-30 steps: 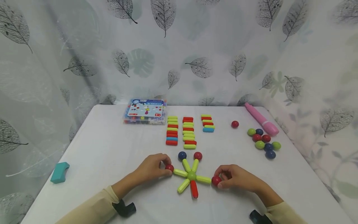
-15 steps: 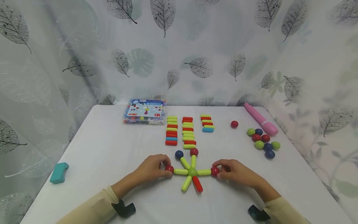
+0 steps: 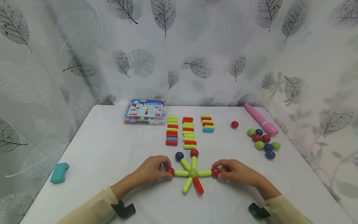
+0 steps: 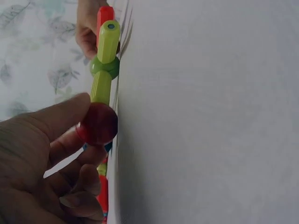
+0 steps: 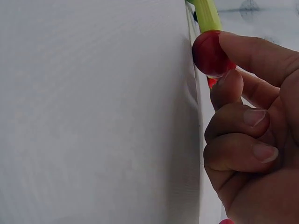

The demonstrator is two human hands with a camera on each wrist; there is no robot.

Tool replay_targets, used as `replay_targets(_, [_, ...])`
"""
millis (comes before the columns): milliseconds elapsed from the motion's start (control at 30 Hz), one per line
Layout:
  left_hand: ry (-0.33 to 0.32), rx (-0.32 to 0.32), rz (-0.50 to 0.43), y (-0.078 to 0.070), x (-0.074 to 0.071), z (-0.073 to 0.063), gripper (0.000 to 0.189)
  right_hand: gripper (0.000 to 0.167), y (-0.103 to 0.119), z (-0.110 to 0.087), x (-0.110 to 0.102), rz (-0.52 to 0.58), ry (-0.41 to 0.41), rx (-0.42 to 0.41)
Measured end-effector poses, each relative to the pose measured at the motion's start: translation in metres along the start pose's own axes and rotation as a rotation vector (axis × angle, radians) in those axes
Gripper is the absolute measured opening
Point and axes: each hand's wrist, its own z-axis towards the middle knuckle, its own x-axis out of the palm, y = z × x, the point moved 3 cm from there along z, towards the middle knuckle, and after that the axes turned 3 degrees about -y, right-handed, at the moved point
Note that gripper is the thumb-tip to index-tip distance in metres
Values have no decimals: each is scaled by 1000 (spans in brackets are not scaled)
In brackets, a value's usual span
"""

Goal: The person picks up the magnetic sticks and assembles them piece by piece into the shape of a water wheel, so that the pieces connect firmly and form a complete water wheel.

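A star-shaped piece lies on the white table, with rods around a green ball (image 3: pixel 193 173). Five rods are yellow-green and one is a red rod (image 3: pixel 198 186). My left hand (image 3: pixel 153 169) pinches the red ball (image 4: pixel 99 124) at the end of the left rod (image 3: pixel 181 173). On the other side my right hand (image 3: pixel 237 173) pinches another red ball (image 5: pixel 212 53) at the end of the right rod (image 3: pixel 204 173). A blue ball (image 3: pixel 179 156) and a third red ball (image 3: pixel 194 152) tip the two far rods. The near two rods have bare ends.
Behind the star lie rows of coloured rods (image 3: pixel 188 133). A clear box of parts (image 3: pixel 145 112) stands at the back. To the right are a lone red ball (image 3: pixel 234 124), a cluster of balls (image 3: pixel 259 145) and a pink tube (image 3: pixel 261 119). A teal block (image 3: pixel 59 173) lies left.
The star has turned slightly counterclockwise, its far tips shifting left and near rods right. My right hand has moved a little away from me with its ball. The left hand has barely moved.
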Motion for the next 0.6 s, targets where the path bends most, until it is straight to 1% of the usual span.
replay_targets(67, [10, 6, -2, 0, -2, 0, 21, 44, -1, 0, -5, -3, -12, 4])
replay_targets(133, [7, 1, -3, 1, -4, 2, 19, 46, -3, -1, -17, -10, -77, 13])
replay_targets(200, [-13, -19, -4, 1, -6, 6, 20, 48, -7, -3, -37, -40, -197, 45])
replay_targets(233, [-24, -22, -7, 1, -7, 9, 22, 50, -10, -6, -49, -73, -280, 69])
replay_targets(300, [-41, -25, -12, -1, -8, 15, 29, 50, -19, -13, -75, -168, -455, 130])
replay_targets(333, [-42, -22, -12, -3, -8, 18, 34, 50, -25, -18, -87, -226, -529, 166])
replay_targets(400, [-23, -6, -4, -6, -7, 24, 44, 51, -36, -29, -109, -340, -639, 245])
replay_targets(433, [-4, 4, 1, -7, -5, 26, 48, 51, -43, -35, -117, -391, -672, 281])
replay_targets(500, [42, 7, 11, -8, -3, 29, 54, 52, -55, -47, -130, -463, -690, 336])
replay_targets(600, [94, 9, 24, -8, 0, 29, 59, 58, -71, -64, -137, -508, -646, 417])
